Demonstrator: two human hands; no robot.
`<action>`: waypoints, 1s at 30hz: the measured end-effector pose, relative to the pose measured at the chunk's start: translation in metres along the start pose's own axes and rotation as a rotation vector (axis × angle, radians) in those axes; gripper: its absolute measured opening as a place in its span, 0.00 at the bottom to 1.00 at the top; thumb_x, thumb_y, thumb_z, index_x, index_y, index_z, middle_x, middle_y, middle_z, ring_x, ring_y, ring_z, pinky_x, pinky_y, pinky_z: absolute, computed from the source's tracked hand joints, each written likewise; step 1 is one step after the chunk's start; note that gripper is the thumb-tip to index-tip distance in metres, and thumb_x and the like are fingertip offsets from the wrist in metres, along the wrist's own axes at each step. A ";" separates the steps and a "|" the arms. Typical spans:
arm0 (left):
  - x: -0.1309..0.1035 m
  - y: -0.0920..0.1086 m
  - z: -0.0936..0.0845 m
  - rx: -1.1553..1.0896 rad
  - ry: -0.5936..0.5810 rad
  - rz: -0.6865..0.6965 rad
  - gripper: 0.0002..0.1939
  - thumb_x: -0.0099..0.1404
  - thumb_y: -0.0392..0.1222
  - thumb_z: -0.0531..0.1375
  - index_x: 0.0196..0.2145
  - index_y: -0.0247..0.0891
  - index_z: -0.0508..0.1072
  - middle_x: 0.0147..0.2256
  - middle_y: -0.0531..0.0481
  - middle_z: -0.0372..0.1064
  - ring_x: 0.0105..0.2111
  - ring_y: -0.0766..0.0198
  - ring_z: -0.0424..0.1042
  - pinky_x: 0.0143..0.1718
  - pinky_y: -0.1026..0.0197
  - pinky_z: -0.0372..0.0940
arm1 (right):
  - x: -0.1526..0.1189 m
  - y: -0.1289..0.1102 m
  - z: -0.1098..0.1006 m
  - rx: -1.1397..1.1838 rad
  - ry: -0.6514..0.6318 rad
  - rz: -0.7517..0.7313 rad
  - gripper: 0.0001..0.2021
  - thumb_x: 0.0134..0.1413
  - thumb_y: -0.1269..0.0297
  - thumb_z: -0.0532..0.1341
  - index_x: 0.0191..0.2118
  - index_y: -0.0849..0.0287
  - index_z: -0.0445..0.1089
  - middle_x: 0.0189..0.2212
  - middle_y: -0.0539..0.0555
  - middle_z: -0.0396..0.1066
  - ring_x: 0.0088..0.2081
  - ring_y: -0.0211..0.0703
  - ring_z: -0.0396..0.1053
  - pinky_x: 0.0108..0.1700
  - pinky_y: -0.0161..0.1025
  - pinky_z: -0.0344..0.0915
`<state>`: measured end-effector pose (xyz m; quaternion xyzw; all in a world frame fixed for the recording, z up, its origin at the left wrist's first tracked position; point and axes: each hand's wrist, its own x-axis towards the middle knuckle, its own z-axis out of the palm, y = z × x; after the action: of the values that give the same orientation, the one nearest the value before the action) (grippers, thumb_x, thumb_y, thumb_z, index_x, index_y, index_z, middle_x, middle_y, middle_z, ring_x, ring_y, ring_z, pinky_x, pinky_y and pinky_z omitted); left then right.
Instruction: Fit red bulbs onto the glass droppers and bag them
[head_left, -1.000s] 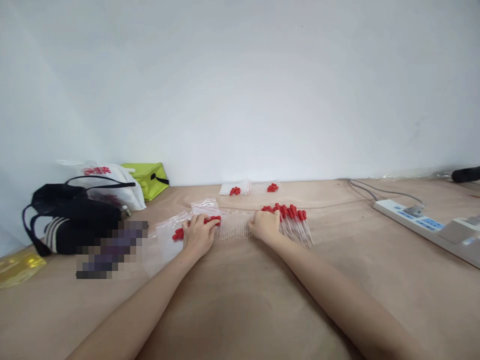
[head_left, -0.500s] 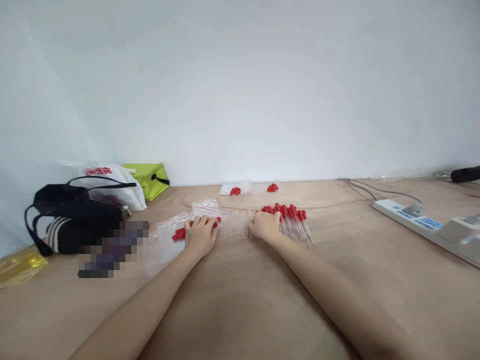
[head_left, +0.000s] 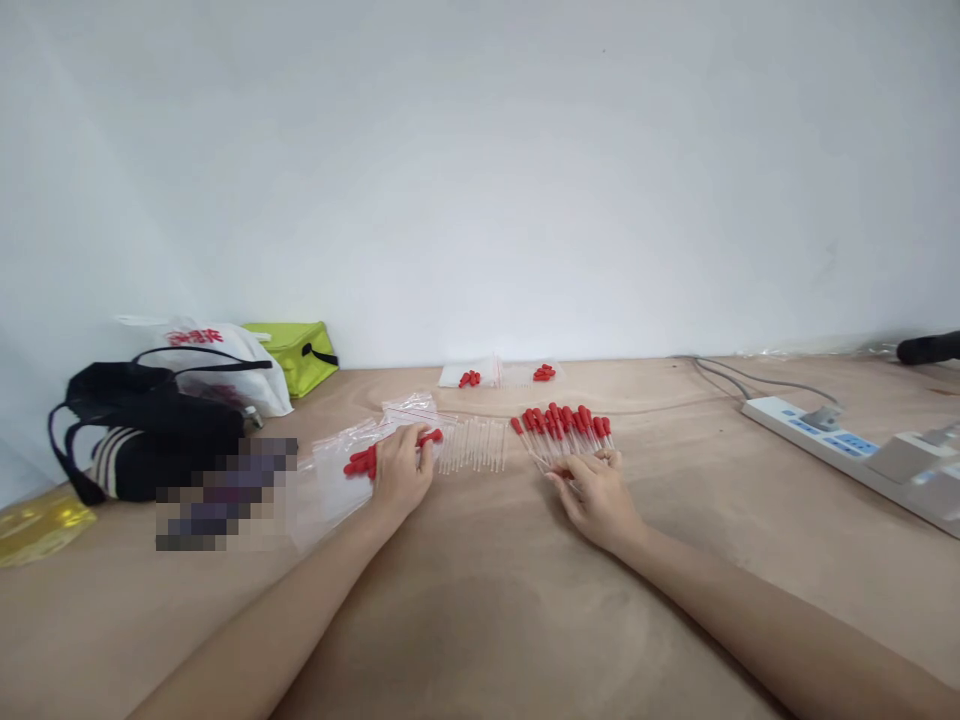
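Observation:
My left hand (head_left: 403, 472) is over the clear zip bags, its fingers closed on a red rubber bulb (head_left: 430, 437). More loose red rubber bulbs (head_left: 360, 463) lie beside that hand, partly hidden by it. Just right of it, thin clear glass tubes (head_left: 472, 446) are laid in a row. Farther right, assembled droppers with red bulbs (head_left: 559, 420) lie fanned out, bulbs pointing away from me. My right hand (head_left: 598, 500) is at their near ends, thumb and fingers bent around the lower end of the leftmost dropper (head_left: 517, 427).
Two small bags with red bulbs (head_left: 469, 379) lie near the wall. On the left are a black bag (head_left: 165, 430), a white plastic bag (head_left: 247, 370), a lime-green bag (head_left: 296, 362) and a yellow packet (head_left: 45, 528). A power strip (head_left: 817, 435) with cables sits right.
My right hand has moved right and nearer, from the glass tubes to the near ends of the droppers. Another dropper now shows at the fan's left end. My left hand has barely shifted.

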<state>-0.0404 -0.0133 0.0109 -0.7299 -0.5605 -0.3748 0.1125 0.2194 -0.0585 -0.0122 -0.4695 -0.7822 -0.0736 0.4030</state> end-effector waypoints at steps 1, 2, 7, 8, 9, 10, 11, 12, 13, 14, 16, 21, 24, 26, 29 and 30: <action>-0.004 0.005 -0.001 -0.103 0.002 0.048 0.10 0.59 0.35 0.49 0.39 0.35 0.65 0.36 0.45 0.67 0.38 0.58 0.66 0.40 0.56 0.58 | -0.002 0.003 -0.002 0.025 -0.004 -0.010 0.09 0.55 0.66 0.50 0.32 0.60 0.66 0.26 0.51 0.71 0.28 0.37 0.65 0.40 0.39 0.46; -0.008 0.012 -0.001 -0.195 -0.017 0.103 0.11 0.61 0.35 0.48 0.40 0.35 0.65 0.37 0.44 0.65 0.39 0.59 0.65 0.40 0.57 0.59 | -0.003 0.005 -0.003 0.041 -0.009 -0.020 0.09 0.56 0.67 0.49 0.34 0.60 0.66 0.27 0.51 0.71 0.29 0.37 0.65 0.40 0.39 0.47; -0.030 0.046 -0.003 -0.409 -0.227 0.191 0.14 0.64 0.35 0.46 0.44 0.38 0.65 0.37 0.46 0.62 0.36 0.63 0.65 0.39 0.58 0.63 | -0.001 -0.002 -0.003 0.076 -0.075 -0.095 0.11 0.56 0.68 0.49 0.40 0.58 0.67 0.29 0.52 0.72 0.28 0.37 0.66 0.41 0.40 0.48; -0.032 0.050 -0.002 -0.443 -0.265 0.181 0.13 0.64 0.35 0.46 0.43 0.39 0.66 0.36 0.47 0.62 0.35 0.64 0.65 0.38 0.59 0.64 | 0.000 -0.005 -0.003 0.080 -0.093 -0.112 0.11 0.56 0.69 0.49 0.40 0.57 0.67 0.29 0.52 0.72 0.28 0.37 0.66 0.42 0.41 0.48; -0.034 0.053 -0.002 -0.476 -0.296 0.169 0.13 0.64 0.35 0.46 0.43 0.39 0.66 0.36 0.47 0.62 0.35 0.64 0.66 0.38 0.59 0.64 | 0.000 -0.008 -0.002 0.082 -0.107 -0.126 0.11 0.55 0.69 0.49 0.40 0.57 0.67 0.29 0.52 0.72 0.28 0.36 0.66 0.42 0.41 0.48; -0.034 0.055 -0.002 -0.508 -0.322 0.159 0.13 0.64 0.35 0.46 0.42 0.39 0.67 0.37 0.47 0.62 0.34 0.65 0.66 0.37 0.60 0.65 | 0.001 -0.010 -0.002 0.081 -0.117 -0.136 0.11 0.55 0.70 0.50 0.40 0.57 0.67 0.28 0.51 0.72 0.28 0.36 0.66 0.42 0.41 0.48; -0.034 0.057 -0.002 -0.536 -0.337 0.152 0.13 0.64 0.35 0.46 0.42 0.39 0.67 0.37 0.47 0.62 0.34 0.66 0.66 0.37 0.60 0.65 | 0.001 -0.011 -0.002 0.080 -0.125 -0.144 0.11 0.55 0.70 0.50 0.40 0.57 0.67 0.28 0.51 0.72 0.28 0.36 0.66 0.42 0.41 0.48; -0.034 0.057 -0.002 -0.561 -0.346 0.147 0.13 0.64 0.35 0.46 0.41 0.39 0.67 0.37 0.47 0.62 0.34 0.66 0.66 0.37 0.61 0.66 | 0.001 -0.012 -0.002 0.079 -0.133 -0.148 0.11 0.55 0.70 0.50 0.40 0.57 0.67 0.28 0.51 0.71 0.28 0.36 0.66 0.42 0.41 0.48; -0.033 0.057 -0.002 -0.579 -0.351 0.144 0.13 0.64 0.35 0.46 0.41 0.38 0.67 0.37 0.47 0.62 0.34 0.66 0.66 0.37 0.61 0.66 | 0.001 -0.012 -0.001 0.078 -0.139 -0.151 0.11 0.55 0.70 0.50 0.40 0.57 0.67 0.27 0.50 0.71 0.28 0.35 0.66 0.42 0.41 0.47; -0.033 0.057 -0.002 -0.590 -0.356 0.143 0.13 0.64 0.35 0.46 0.41 0.38 0.68 0.37 0.47 0.63 0.35 0.65 0.67 0.37 0.61 0.66 | 0.001 -0.012 -0.001 0.077 -0.145 -0.152 0.11 0.55 0.70 0.50 0.40 0.57 0.67 0.27 0.50 0.71 0.28 0.35 0.65 0.42 0.40 0.47; -0.032 0.057 -0.003 -0.589 -0.363 0.148 0.12 0.64 0.36 0.46 0.40 0.38 0.68 0.37 0.47 0.65 0.36 0.65 0.67 0.38 0.60 0.66 | 0.001 -0.012 -0.001 0.077 -0.155 -0.156 0.11 0.55 0.70 0.50 0.40 0.57 0.68 0.27 0.50 0.71 0.28 0.35 0.65 0.41 0.40 0.47; -0.033 0.058 -0.003 -0.501 -0.362 0.130 0.08 0.60 0.38 0.53 0.38 0.37 0.69 0.33 0.49 0.69 0.32 0.64 0.68 0.33 0.62 0.64 | 0.003 -0.015 -0.001 0.097 -0.192 -0.173 0.11 0.56 0.69 0.49 0.40 0.57 0.68 0.26 0.51 0.70 0.27 0.35 0.64 0.38 0.38 0.48; -0.033 0.057 -0.003 -0.475 -0.340 0.132 0.07 0.61 0.39 0.53 0.34 0.37 0.70 0.28 0.51 0.69 0.28 0.65 0.67 0.30 0.63 0.63 | 0.005 -0.018 0.000 0.140 -0.226 -0.179 0.12 0.57 0.68 0.49 0.38 0.57 0.68 0.26 0.51 0.70 0.28 0.36 0.64 0.37 0.37 0.49; -0.032 0.056 -0.003 -0.489 -0.317 0.152 0.08 0.62 0.39 0.52 0.33 0.37 0.70 0.28 0.51 0.69 0.29 0.65 0.67 0.31 0.63 0.62 | 0.006 -0.018 0.000 0.158 -0.243 -0.187 0.11 0.57 0.68 0.49 0.39 0.57 0.68 0.27 0.51 0.70 0.29 0.35 0.64 0.37 0.37 0.48; -0.032 0.054 -0.005 -0.506 -0.332 0.193 0.09 0.63 0.39 0.51 0.32 0.37 0.70 0.28 0.50 0.68 0.29 0.66 0.66 0.31 0.64 0.61 | 0.007 -0.017 0.000 0.164 -0.266 -0.211 0.11 0.56 0.69 0.50 0.39 0.56 0.68 0.27 0.49 0.70 0.29 0.34 0.65 0.37 0.37 0.47; -0.033 0.053 -0.005 -0.510 -0.350 0.210 0.09 0.63 0.38 0.51 0.32 0.37 0.70 0.28 0.50 0.68 0.28 0.66 0.66 0.30 0.64 0.61 | 0.008 -0.016 -0.001 0.162 -0.274 -0.221 0.11 0.56 0.69 0.50 0.39 0.56 0.68 0.27 0.49 0.70 0.29 0.34 0.65 0.37 0.37 0.46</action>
<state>0.0026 -0.0587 0.0060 -0.8416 -0.3811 -0.3585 -0.1339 0.2058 -0.0623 -0.0019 -0.3522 -0.8799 0.0104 0.3188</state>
